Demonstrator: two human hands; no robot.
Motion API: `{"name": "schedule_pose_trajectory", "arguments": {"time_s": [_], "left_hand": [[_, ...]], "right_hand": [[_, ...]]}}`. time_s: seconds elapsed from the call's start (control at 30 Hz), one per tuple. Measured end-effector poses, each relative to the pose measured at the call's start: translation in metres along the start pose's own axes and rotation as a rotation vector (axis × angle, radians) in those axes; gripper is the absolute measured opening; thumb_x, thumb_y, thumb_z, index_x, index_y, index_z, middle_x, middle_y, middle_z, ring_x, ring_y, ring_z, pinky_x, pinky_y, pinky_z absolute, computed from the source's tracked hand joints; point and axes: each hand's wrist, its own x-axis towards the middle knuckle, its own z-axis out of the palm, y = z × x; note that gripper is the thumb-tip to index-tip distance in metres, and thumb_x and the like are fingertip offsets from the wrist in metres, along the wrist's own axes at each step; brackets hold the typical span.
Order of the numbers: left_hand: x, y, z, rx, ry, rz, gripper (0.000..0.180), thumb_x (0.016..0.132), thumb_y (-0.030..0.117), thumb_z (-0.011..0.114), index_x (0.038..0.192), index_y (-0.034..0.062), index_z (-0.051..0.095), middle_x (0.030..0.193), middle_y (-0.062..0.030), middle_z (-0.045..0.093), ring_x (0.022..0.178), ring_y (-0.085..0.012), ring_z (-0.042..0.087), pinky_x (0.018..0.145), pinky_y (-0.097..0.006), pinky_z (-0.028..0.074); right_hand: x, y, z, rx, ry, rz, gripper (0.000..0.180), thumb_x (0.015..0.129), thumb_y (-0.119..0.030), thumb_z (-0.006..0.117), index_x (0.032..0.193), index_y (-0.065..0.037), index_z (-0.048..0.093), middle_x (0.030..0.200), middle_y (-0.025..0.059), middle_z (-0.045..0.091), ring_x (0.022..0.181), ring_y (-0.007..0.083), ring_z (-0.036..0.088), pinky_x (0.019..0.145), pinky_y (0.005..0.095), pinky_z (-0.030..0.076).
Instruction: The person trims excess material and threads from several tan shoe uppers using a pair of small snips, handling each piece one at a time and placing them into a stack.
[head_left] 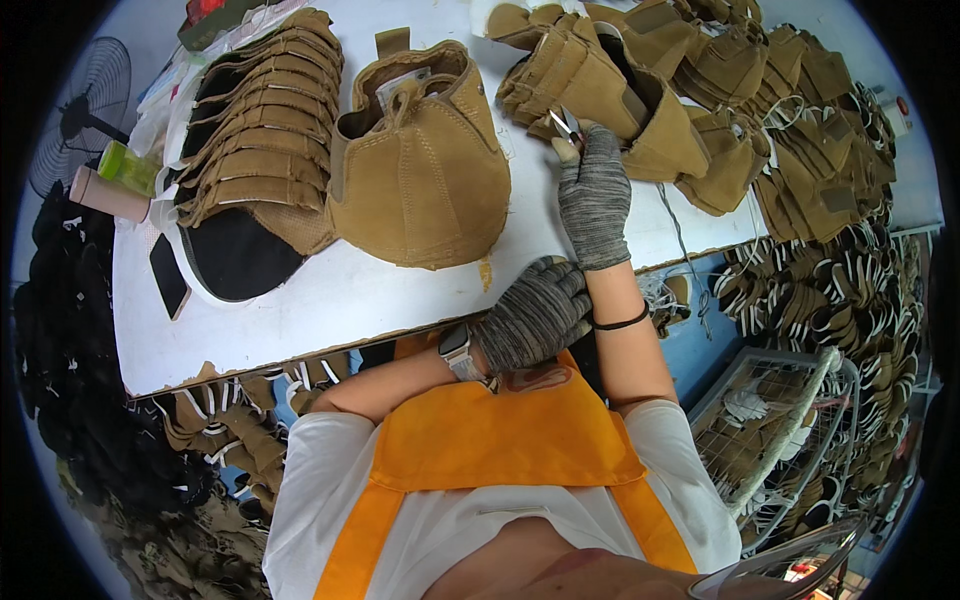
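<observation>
My right hand point(595, 195), in a grey knitted glove, is closed around small metal thread snips point(566, 125), their blades pointing up and left. It is beside a pile of tan suede shoe uppers point(590, 85) on the right of the white table point(250, 340). My left hand point(530, 315), gloved alike, lies palm down with extended fingers by the table's front edge, against my right wrist. It holds nothing that I can see. One tan upper point(425, 185) stands in mid-table, its rounded front toward me and loose thread ends along its edge.
Nested tan uppers with black lining point(265, 150) fill the table's left. A dark phone-like slab point(168, 275), a pink cup point(108, 195) and a fan point(85, 115) are beyond. More uppers point(820, 160) are heaped at far right, above a wire basket point(780, 410). A cord point(675, 225) hangs over the edge.
</observation>
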Motion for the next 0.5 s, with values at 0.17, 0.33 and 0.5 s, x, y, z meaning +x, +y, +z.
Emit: {"name": "schedule_pose_trajectory", "arguments": {"time_s": [0.17, 0.33, 0.5], "left_hand": [[0.000, 0.001, 0.000, 0.005, -0.015, -0.019, 0.031, 0.075, 0.025, 0.063, 0.097, 0.0028, 0.062, 0.103, -0.0155, 0.057, 0.099, -0.0332, 0.052, 0.091, -0.043, 0.040], [0.000, 0.004, 0.002, 0.032, 0.005, -0.045, 0.034, 0.077, 0.027, 0.062, 0.101, 0.0022, 0.061, 0.105, -0.0163, 0.057, 0.101, -0.0340, 0.051, 0.094, -0.044, 0.039], [0.000, 0.003, 0.003, 0.041, -0.002, -0.045, 0.035, 0.077, 0.027, 0.062, 0.103, 0.0025, 0.061, 0.106, -0.0161, 0.057, 0.102, -0.0336, 0.051, 0.095, -0.044, 0.038]], "right_hand": [[0.000, 0.001, 0.002, -0.035, -0.022, -0.005, 0.033, 0.088, -0.028, 0.058, 0.110, -0.003, 0.054, 0.096, 0.0151, 0.059, 0.087, 0.0307, 0.060, 0.076, 0.0386, 0.048], [0.008, -0.006, 0.003, -0.092, -0.014, -0.025, 0.032, 0.090, -0.028, 0.054, 0.109, -0.002, 0.055, 0.098, 0.0153, 0.059, 0.089, 0.0316, 0.060, 0.077, 0.0388, 0.048], [0.007, -0.003, 0.002, 0.010, -0.037, 0.037, 0.029, 0.092, -0.025, 0.052, 0.108, -0.001, 0.055, 0.102, 0.0168, 0.059, 0.090, 0.0330, 0.059, 0.079, 0.0383, 0.047]]}}
